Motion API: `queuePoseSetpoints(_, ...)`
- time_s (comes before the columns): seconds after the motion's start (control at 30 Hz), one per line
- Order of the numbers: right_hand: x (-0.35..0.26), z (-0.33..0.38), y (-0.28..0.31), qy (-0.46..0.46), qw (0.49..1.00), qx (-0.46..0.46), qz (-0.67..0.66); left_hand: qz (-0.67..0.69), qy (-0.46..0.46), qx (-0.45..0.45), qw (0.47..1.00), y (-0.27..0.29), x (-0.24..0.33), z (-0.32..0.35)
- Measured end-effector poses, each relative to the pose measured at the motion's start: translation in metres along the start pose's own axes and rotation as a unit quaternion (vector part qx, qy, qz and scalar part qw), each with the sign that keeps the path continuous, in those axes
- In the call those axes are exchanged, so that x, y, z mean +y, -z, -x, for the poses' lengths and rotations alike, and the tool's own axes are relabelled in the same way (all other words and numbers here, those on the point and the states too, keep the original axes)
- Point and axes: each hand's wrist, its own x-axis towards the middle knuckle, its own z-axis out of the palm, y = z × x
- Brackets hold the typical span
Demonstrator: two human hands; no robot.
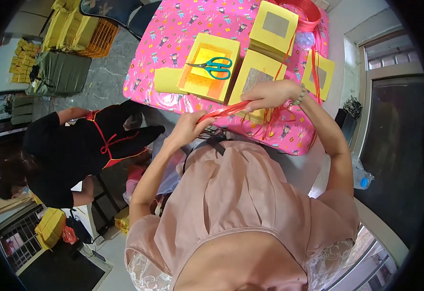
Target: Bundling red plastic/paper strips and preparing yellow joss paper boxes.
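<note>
Between my hands, just over the table's near edge, runs a bundle of red ribbon strands. My left hand is closed round its left end. My right hand grips the other end, and loose strands dangle below it. Beneath and beyond my right hand stands a stack of yellow paper with a silvery square on top. Left of it, another yellow paper stack with an orange-bordered top carries teal-handled scissors. My fingers partly hide the ribbon.
A pink patterned cloth covers the table. Farther back stand another yellow stack and a red ribbon coil. A yellow sheet lies at right. A person in black bends at left, near an orange crate.
</note>
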Motion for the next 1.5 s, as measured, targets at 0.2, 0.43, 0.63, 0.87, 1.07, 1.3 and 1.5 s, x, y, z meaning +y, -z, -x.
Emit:
queuePoseSetpoints(0.2, 0.037, 0.040, -0.021, -0.020, 0.993, 0.116, -0.002, -0.014, -0.005, 0.019, 1.000, -0.009, -0.042, 0.023)
queuePoseSetpoints(0.43, 0.031, 0.084, 0.007, -0.109, 0.988, 0.098, -0.055, 0.001, -0.020, 0.019, 1.000, -0.009, -0.038, 0.004)
queuePoseSetpoints(0.63, 0.025, 0.127, 0.033, -0.129, 0.980, 0.114, -0.095, 0.021, -0.005, 0.015, 1.000, -0.002, -0.021, -0.009)
queuePoseSetpoints(0.87, -0.007, 0.129, 0.035, -0.114, 0.981, 0.156, -0.006, 0.032, 0.002, 0.061, 0.998, -0.006, -0.045, 0.015)
queuePoseSetpoints(1.07, -0.062, 0.093, 0.014, -0.136, 0.961, 0.177, 0.161, -0.033, 0.087, 0.085, 0.992, -0.003, -0.087, 0.050)
queuePoseSetpoints(1.3, -0.044, 0.018, 0.002, -0.131, 0.970, 0.114, 0.172, -0.135, -0.096, 0.112, 0.980, 0.019, -0.029, 0.007)
queuePoseSetpoints(1.5, -0.040, -0.016, -0.007, -0.096, 0.964, 0.170, 0.180, 0.067, -0.136, 0.049, 0.987, -0.013, 0.042, -0.048)
